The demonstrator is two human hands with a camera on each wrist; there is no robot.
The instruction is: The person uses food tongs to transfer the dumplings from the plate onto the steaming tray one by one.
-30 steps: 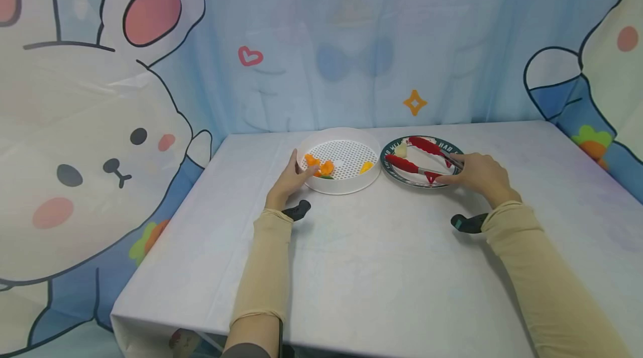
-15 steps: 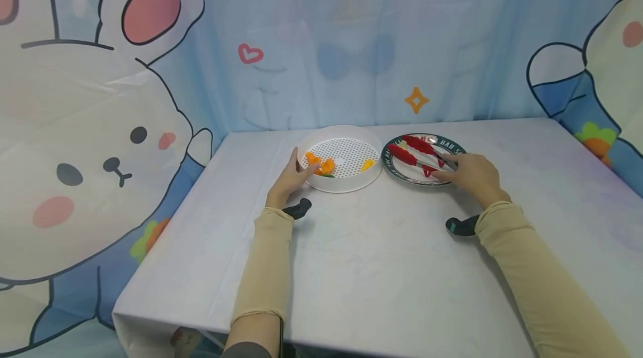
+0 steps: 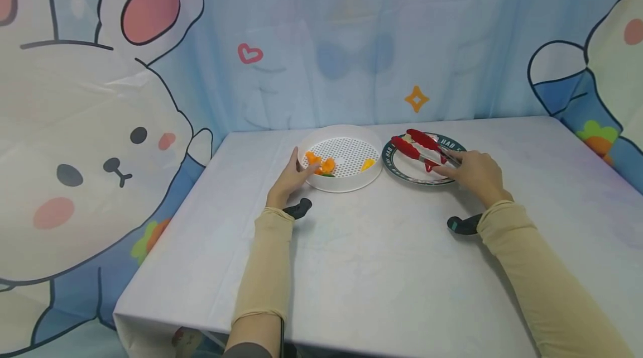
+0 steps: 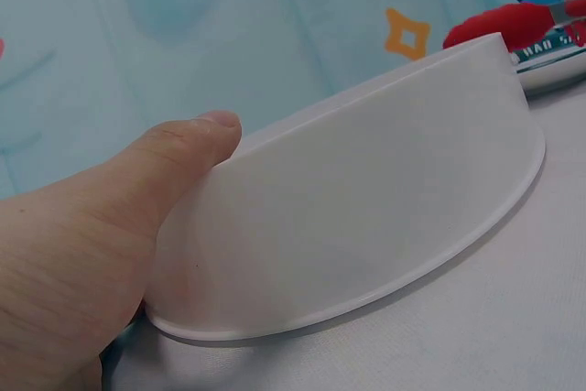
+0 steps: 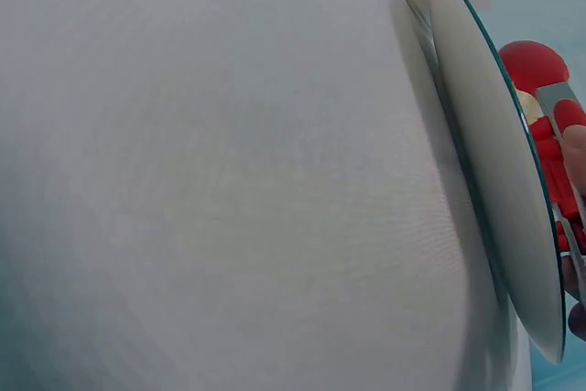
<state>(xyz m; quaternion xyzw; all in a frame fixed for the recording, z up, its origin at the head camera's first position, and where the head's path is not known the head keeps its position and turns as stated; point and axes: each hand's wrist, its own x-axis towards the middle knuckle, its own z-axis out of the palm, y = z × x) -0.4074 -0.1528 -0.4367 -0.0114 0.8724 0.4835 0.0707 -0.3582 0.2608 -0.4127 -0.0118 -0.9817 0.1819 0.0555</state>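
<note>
My left hand [image 3: 290, 182] grips the near left side of a white round perforated basket [image 4: 357, 199], thumb hooked over its rim. Inside the basket, orange pieces [image 3: 327, 166] lie at the left and a yellow piece [image 3: 368, 165] at the right. My right hand [image 3: 474, 176] holds metal tongs with red heads [image 3: 406, 148] over a plate [image 3: 402, 175] with a dark green patterned rim. Between the tongs' tips a small pale yellow piece [image 3: 408, 138] shows, mostly hidden by the red heads. In the right wrist view the plate's edge covers part of the tongs.
Basket and plate stand side by side at the back of a table under a white cloth [image 3: 372, 268]. Behind them hangs a blue cartoon-printed curtain [image 3: 301, 90]. A dark strap end [image 3: 464, 225] juts out below my right wrist.
The tongs' red heads have come closer together around the pale yellow piece. My right hand has shifted slightly left overall. The left hand and the basket stay where they were.
</note>
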